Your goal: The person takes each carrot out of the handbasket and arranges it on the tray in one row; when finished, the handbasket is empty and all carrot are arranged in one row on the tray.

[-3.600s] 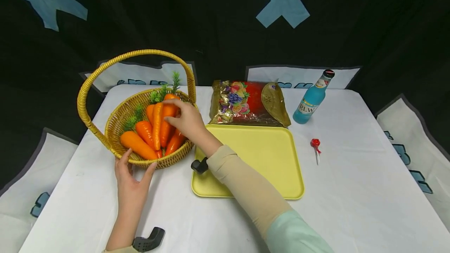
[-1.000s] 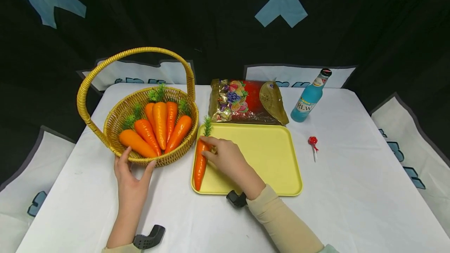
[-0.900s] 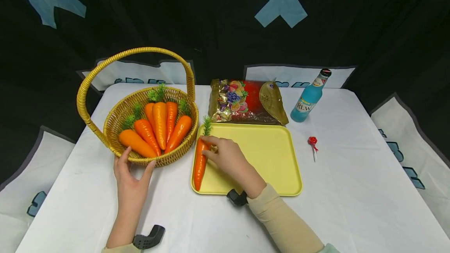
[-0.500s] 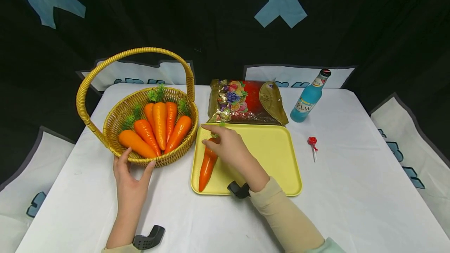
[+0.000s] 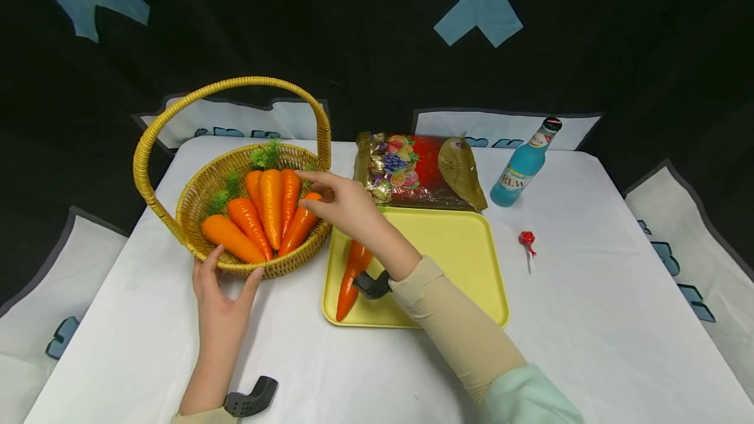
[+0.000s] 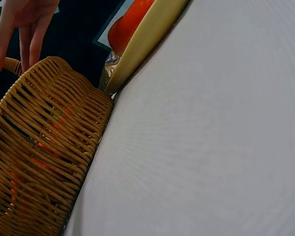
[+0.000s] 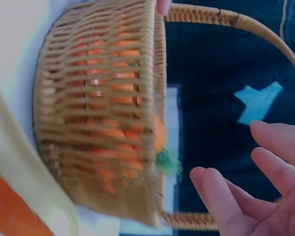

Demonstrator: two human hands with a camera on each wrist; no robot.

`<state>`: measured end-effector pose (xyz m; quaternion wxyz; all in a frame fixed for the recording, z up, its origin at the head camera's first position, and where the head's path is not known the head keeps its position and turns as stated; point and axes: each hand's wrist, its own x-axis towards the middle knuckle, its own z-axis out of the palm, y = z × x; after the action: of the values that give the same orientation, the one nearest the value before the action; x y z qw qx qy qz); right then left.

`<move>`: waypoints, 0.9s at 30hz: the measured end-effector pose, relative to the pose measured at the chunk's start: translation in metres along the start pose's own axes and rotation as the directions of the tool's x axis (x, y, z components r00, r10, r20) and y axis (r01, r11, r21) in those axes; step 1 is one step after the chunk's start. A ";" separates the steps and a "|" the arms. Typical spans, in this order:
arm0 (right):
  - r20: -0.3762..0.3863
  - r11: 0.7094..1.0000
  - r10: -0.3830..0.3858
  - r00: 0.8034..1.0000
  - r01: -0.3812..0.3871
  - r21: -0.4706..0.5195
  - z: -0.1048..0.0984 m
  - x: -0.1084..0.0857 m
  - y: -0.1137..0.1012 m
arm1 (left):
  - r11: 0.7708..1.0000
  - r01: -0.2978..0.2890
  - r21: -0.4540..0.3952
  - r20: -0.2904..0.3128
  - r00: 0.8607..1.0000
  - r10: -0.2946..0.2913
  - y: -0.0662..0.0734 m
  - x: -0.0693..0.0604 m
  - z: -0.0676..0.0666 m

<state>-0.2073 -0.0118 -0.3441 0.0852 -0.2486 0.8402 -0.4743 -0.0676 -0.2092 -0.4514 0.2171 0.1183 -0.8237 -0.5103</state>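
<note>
At the left of the table stands a yellow wicker basket (image 5: 285,267) with a tall handle, holding several orange carrots (image 5: 270,205) with green tops. My left hand (image 5: 220,313) holds the basket's near rim, thumb and fingers spread along it. My right hand (image 5: 347,208) hovers over the basket's right edge, beside the rightmost carrot, with nothing between its parted fingers; the right wrist view shows those fingers (image 7: 219,191) apart from the basket. Another carrot (image 5: 353,273) lies on the left part of the yellow tray (image 5: 448,267), its top hidden under the right forearm.
Behind the tray lies a red and gold candy bag (image 5: 421,172). A blue bottle (image 5: 521,169) leans at the back right. In front of it is a red lollipop (image 5: 527,244). A black curtain (image 5: 377,51) closes off the back of the white table.
My right hand took a carrot from the basket, laid it on the tray's left side and let go. It has since moved back left over the basket. The left hand stays put.
</note>
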 end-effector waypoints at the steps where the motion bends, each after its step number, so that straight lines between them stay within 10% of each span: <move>1: 0.013 1.000 0.002 1.000 -0.002 0.010 0.003 0.004 -0.001 | 1.000 0.000 0.001 0.001 1.000 0.000 0.000 0.000 0.000; 27: 0.186 0.972 0.136 0.973 -0.095 -0.215 0.071 0.057 0.003 | 0.999 -0.040 0.017 -0.005 0.999 0.040 0.000 0.001 0.000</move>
<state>-0.2299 -0.0928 -0.3794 0.1707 -0.2527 0.8848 -0.3524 -0.0686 -0.2097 -0.4514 0.2285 0.1052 -0.8296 -0.4984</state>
